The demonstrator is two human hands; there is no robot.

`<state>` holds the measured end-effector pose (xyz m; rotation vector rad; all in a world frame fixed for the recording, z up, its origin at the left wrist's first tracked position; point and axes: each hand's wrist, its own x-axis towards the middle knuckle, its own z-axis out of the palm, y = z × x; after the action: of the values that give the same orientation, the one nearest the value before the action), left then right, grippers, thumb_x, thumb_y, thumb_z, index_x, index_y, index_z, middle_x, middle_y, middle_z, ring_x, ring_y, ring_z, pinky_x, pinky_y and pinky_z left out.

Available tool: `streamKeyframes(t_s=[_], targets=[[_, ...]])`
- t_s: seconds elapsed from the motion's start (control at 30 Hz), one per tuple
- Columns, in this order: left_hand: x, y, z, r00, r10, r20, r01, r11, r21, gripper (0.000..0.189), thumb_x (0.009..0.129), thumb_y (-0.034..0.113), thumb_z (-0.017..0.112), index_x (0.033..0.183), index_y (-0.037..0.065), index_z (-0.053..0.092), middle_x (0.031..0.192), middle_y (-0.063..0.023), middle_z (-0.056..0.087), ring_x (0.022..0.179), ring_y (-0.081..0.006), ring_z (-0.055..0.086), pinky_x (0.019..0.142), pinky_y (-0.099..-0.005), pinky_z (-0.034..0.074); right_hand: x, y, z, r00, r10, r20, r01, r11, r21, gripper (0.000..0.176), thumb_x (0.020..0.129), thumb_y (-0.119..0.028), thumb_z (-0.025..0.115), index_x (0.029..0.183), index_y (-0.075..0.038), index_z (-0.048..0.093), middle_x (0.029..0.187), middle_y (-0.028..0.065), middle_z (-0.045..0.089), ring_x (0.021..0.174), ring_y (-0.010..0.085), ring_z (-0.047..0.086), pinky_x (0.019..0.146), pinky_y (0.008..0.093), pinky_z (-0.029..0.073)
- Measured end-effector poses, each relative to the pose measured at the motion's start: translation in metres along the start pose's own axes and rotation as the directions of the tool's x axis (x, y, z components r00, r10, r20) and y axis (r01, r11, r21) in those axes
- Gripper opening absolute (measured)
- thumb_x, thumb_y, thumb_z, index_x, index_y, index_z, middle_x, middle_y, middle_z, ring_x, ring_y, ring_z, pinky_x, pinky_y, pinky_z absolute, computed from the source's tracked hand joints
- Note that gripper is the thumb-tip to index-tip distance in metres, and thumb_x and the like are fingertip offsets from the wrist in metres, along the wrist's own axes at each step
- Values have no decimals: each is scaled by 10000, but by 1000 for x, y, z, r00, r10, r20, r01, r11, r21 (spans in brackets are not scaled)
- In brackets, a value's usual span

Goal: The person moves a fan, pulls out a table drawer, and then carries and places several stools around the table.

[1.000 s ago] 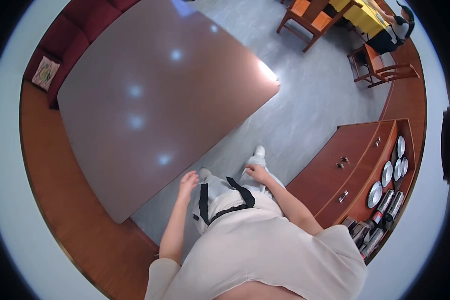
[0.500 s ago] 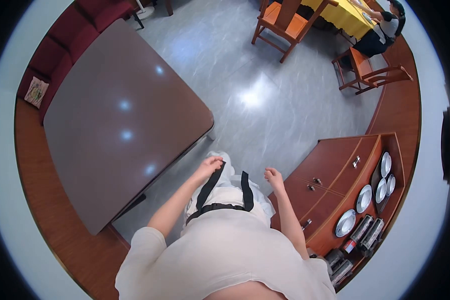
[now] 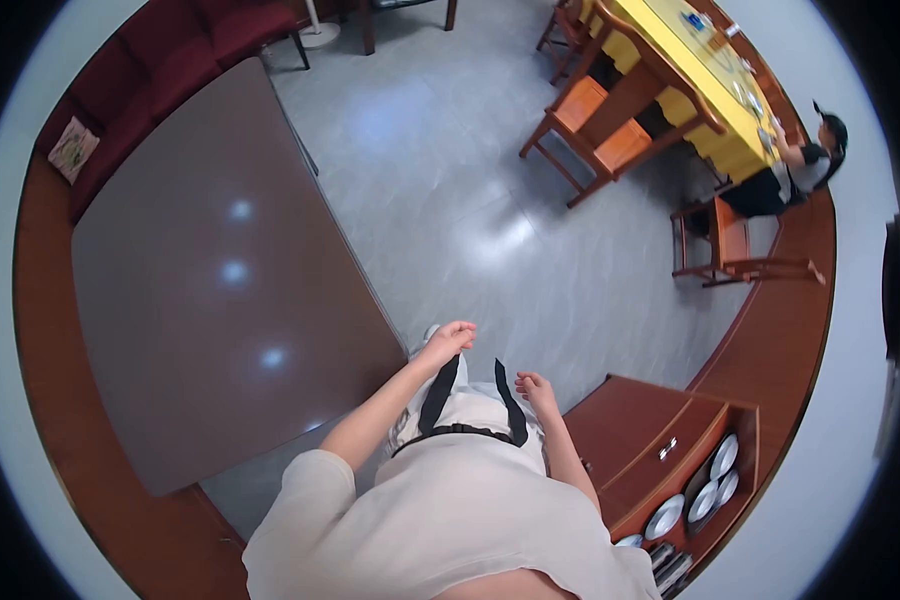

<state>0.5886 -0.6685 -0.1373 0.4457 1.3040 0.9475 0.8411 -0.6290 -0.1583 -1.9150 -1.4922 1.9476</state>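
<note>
My left hand (image 3: 452, 342) is held out in front of my legs, over the floor and close to the table corner. Its fingers are loosely bent, and I see nothing in them. My right hand (image 3: 536, 388) hangs at my other side, half curled and also holding nothing visible. Between the hands, two black straps (image 3: 438, 394) hang from the black belt (image 3: 460, 430) at my waist. The large brown table (image 3: 210, 320) lies to my left. On my right stands a reddish wooden cabinet (image 3: 625, 425), nearer to my right hand but apart from it.
Metal plates (image 3: 667, 517) sit on the cabinet's shelf. Ahead, wooden chairs (image 3: 610, 125) stand by a table with a yellow cloth (image 3: 725, 145), where another person (image 3: 805, 165) is at work. A dark red sofa (image 3: 160, 75) runs along the left wall. Grey floor (image 3: 470, 200) lies between.
My view has moved forward: the cabinet has slid down and back past my right side, and the yellow-clothed table and chairs show larger. Both hands stay empty in front of me.
</note>
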Motion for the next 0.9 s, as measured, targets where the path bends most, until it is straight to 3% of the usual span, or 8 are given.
streamKeyframes(t_s=[0.17,0.3,0.4,0.57,0.67,0.77,0.83,0.9], targets=[[1,13,-26,979,-2,-202,-53,963,-263,285,825,218,440,1059,64,492,955,-52,551,796,-101,515,676,-219,389,47,-67,2,995,-61,80,73,985,-157,271,847,-187,396,1037,-43,523,897,57,579,790,127,534,675,254,399],[-4,-8,-37,931,-40,-363,-93,935,-343,274,825,190,443,1055,50,494,959,-58,549,799,-106,513,706,-229,392,70,-113,29,951,-32,306,133,939,-316,281,830,-173,417,1057,-37,512,907,59,577,799,112,526,679,236,396],[9,-35,-36,855,60,-515,-243,923,-297,310,805,166,487,1073,10,475,978,-92,542,870,-147,519,788,-255,387,83,-142,47,873,-10,488,217,903,-370,300,828,-188,435,1077,-33,494,920,45,568,800,101,522,689,230,400],[20,-36,-38,776,19,-630,-203,954,-221,373,800,197,499,1112,-1,448,1067,-144,510,983,-192,500,838,-277,377,110,-179,63,819,107,564,173,891,-420,301,827,-211,450,1068,-36,494,911,37,560,806,110,526,710,241,413],[26,-17,-46,632,-47,-773,-251,932,-262,428,792,195,507,1158,-4,413,1144,-175,461,1000,-218,494,848,-290,375,145,-205,67,710,177,682,287,811,-509,302,831,-218,448,1073,-44,493,930,45,557,818,114,527,702,243,409],[42,-10,-56,509,-90,-856,-280,923,-264,440,783,208,514,1147,-22,421,1142,-188,463,1028,-236,482,861,-293,366,186,-244,65,692,186,698,358,751,-555,303,830,-217,448,1074,-43,494,937,47,557,815,116,528,700,241,405],[48,4,-59,443,-97,-891,-281,929,-241,437,776,202,521,1138,-25,430,1128,-194,474,1021,-237,486,859,-297,368,224,-275,57,653,155,741,432,728,-533,307,828,-218,451,1071,-36,495,924,46,562,813,117,527,701,241,404],[56,22,-54,398,-105,-911,-256,941,-220,408,770,199,524,1121,2,455,1088,-173,505,993,-226,501,838,-295,382,248,-311,47,657,27,753,468,768,-436,308,827,-218,453,1069,-33,496,917,50,566,804,120,527,704,245,403]])
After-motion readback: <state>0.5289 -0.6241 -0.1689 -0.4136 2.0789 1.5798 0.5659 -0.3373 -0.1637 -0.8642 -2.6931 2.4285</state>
